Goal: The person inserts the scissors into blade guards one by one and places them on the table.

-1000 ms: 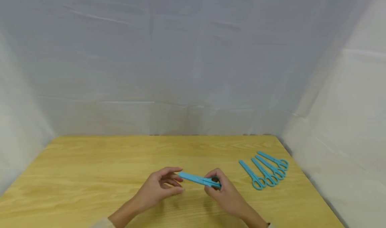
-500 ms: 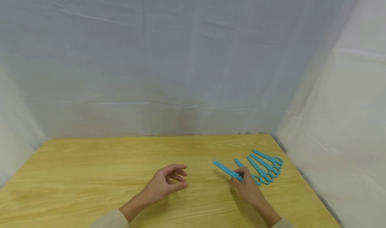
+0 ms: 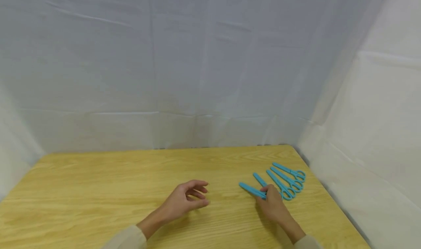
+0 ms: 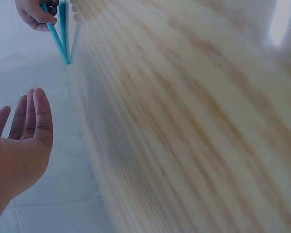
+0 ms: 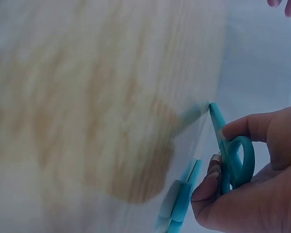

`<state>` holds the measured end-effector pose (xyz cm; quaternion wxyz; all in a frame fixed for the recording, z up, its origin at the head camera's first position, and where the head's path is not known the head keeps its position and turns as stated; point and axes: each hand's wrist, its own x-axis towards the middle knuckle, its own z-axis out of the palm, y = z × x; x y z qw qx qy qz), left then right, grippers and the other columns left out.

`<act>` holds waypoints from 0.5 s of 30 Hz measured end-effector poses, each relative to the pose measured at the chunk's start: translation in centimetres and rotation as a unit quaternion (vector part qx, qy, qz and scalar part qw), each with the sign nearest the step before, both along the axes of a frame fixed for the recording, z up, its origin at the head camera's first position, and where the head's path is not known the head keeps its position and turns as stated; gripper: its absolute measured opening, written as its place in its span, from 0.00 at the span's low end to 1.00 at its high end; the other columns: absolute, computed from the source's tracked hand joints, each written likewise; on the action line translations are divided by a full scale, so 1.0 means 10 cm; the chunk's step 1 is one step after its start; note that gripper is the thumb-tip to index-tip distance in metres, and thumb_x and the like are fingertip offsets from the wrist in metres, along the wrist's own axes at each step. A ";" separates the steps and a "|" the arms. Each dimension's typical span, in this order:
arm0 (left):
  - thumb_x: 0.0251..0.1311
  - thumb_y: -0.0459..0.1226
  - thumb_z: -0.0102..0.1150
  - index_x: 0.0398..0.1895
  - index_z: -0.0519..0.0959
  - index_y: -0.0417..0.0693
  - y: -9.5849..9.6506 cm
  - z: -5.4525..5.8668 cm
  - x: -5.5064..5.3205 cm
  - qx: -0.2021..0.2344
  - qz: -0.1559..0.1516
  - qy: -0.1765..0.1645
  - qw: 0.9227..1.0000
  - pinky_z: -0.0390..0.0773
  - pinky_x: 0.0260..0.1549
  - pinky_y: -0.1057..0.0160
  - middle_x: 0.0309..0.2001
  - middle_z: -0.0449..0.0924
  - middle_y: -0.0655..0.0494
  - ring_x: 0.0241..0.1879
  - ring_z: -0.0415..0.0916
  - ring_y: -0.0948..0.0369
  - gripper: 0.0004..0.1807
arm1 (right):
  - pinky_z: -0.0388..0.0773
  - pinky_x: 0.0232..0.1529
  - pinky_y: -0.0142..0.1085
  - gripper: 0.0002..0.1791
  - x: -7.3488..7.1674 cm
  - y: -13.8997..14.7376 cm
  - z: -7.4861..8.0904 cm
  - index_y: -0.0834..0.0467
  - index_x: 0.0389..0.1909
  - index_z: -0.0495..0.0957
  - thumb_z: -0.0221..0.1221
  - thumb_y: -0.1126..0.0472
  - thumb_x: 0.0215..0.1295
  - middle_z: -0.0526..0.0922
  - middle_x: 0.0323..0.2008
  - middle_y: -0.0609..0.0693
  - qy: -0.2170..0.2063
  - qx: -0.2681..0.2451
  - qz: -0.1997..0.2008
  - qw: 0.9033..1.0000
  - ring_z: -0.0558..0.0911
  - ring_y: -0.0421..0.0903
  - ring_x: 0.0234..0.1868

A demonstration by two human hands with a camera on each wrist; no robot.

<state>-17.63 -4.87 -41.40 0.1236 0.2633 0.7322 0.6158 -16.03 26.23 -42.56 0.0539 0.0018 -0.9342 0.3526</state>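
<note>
My right hand (image 3: 275, 208) pinches a pair of turquoise scissors (image 3: 250, 189) by the finger loops, low over the table. In the right wrist view, thumb and fingers clasp the handles of these scissors (image 5: 226, 158), and the blade tip is right at the tabletop. Just beyond that hand lie several matching scissors (image 3: 280, 181) in a fanned row, tips toward the back left. The nearest of them is partly hidden by my right hand. My left hand (image 3: 182, 202) hovers left of the row, fingers loosely bent, holding nothing.
The wooden table (image 3: 108, 190) spreads widely to the left, its right edge close beyond the scissors row. White sheeting (image 3: 181, 77) hangs behind the table and along both sides.
My right hand has carried the scissors rightward, away from the left hand, and down beside the row. The left hand, which was near the blade tip, is apart from it now.
</note>
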 end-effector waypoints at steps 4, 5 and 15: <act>0.59 0.39 0.66 0.62 0.70 0.37 0.00 -0.02 -0.01 -0.005 -0.001 -0.007 1.000 0.79 0.41 0.63 0.52 0.73 0.39 0.47 0.75 0.51 0.29 | 0.74 0.41 0.50 0.14 0.00 0.00 0.02 0.73 0.45 0.69 0.57 0.70 0.60 0.74 0.38 0.61 -0.004 0.021 0.000 1.000 0.75 0.58 0.43; 0.59 0.39 0.66 0.61 0.70 0.37 0.00 -0.02 -0.01 -0.003 -0.001 -0.008 1.000 0.79 0.41 0.63 0.52 0.73 0.39 0.47 0.75 0.51 0.29 | 0.74 0.41 0.50 0.14 0.00 0.00 0.02 0.73 0.44 0.69 0.58 0.70 0.60 0.75 0.38 0.61 -0.004 0.028 -0.002 1.000 0.75 0.58 0.43; 0.58 0.37 0.66 0.61 0.70 0.35 -0.02 -0.01 0.01 0.003 0.002 -0.002 1.000 0.79 0.39 0.64 0.51 0.74 0.40 0.46 0.76 0.51 0.29 | 0.66 0.48 0.57 0.12 -0.01 0.02 0.00 0.65 0.38 0.75 0.62 0.65 0.54 0.74 0.40 0.61 0.010 0.089 -0.007 0.996 0.69 0.63 0.48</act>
